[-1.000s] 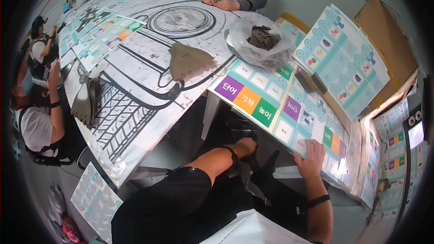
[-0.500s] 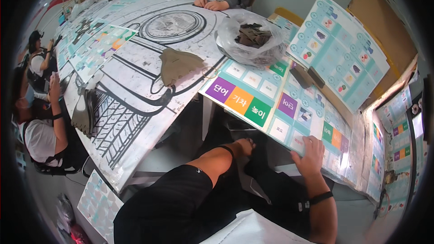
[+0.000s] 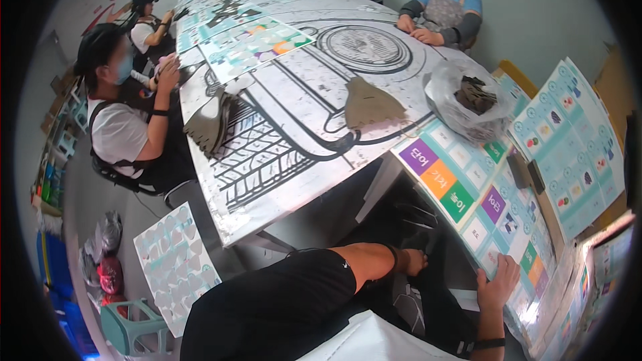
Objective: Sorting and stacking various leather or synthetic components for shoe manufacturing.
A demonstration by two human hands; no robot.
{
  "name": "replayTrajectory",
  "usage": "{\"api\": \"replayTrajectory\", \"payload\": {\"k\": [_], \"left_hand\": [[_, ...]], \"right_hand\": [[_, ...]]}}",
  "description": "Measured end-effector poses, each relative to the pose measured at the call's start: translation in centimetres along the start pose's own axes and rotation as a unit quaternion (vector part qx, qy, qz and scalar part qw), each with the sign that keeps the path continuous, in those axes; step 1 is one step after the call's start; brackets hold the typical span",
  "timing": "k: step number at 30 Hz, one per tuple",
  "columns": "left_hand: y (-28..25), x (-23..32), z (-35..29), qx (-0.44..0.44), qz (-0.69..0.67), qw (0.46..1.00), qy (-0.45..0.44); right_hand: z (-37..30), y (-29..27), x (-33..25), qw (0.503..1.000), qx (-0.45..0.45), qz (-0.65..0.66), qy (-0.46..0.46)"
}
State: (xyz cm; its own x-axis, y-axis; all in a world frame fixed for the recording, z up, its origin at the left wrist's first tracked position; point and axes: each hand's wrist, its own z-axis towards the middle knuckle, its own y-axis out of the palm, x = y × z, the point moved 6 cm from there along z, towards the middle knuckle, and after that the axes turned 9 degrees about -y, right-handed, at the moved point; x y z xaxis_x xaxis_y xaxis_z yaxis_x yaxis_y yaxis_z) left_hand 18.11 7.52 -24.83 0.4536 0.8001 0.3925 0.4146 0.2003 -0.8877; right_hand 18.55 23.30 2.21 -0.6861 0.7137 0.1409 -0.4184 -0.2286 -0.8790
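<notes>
My right hand (image 3: 500, 282) rests at the near edge of the printed sheets (image 3: 438, 177) on the right-hand table. Its fingers lie stretched out over the edge and its thumb is apart. My left hand (image 3: 416, 262) hangs low below table height, next to my dark-clad legs; it is small and in shadow, so its fingers cannot be made out. Beyond the sheets stands a clear plastic bag (image 3: 447, 110) of dark brown pieces (image 3: 476, 93). A brown fan-shaped piece (image 3: 374, 107) lies on the big table, apart from both hands.
Brown pieces (image 3: 212, 124) lie stacked at the left edge of the patterned table (image 3: 287, 190). Printed boards (image 3: 572, 154) lean at the right. A person (image 3: 124, 127) sits at left, another (image 3: 445, 10) at the far side. A green stool (image 3: 134, 324) stands lower left, beside a sheet (image 3: 177, 267).
My view has swung left, so the table and sheets sit further right in the picture and more of the people and floor at left shows. My right hand stays at the sheet's edge.
</notes>
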Motion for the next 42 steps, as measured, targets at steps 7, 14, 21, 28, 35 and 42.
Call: {"api": "replayTrajectory", "payload": {"k": [7, 14, 21, 28, 35, 42], "left_hand": [[-2.3, -4.9, -0.5, 0.031, -0.043, 0.977, -0.205], [-4.1, -7.0, 1.1, 0.053, -0.132, 0.972, -0.187], [1.2, -4.1, 1.5, -0.061, -0.041, 0.991, -0.109], [1.6, -3.6, 0.9, -0.049, -0.039, 0.993, -0.099], [-2.1, -6.4, 0.6, 0.029, -0.103, 0.973, -0.206], [-1.1, -9.0, 1.6, 0.04, -0.095, 0.975, -0.195]], "right_hand": [[1.0, 0.8, -1.0, 1.0, -0.004, 0.004, -0.014], [0.9, -0.2, -0.4, 1.0, -0.023, -0.011, 0.006], [0.4, 0.1, 0.0, 1.0, -0.002, -0.021, -0.02], [0.7, -0.4, -0.2, 1.0, 0.003, 0.002, -0.024], [1.2, -0.8, -0.4, 1.0, 0.007, 0.009, -0.02], [0.9, -0.5, -0.1, 1.0, 0.013, 0.004, -0.014]]}}
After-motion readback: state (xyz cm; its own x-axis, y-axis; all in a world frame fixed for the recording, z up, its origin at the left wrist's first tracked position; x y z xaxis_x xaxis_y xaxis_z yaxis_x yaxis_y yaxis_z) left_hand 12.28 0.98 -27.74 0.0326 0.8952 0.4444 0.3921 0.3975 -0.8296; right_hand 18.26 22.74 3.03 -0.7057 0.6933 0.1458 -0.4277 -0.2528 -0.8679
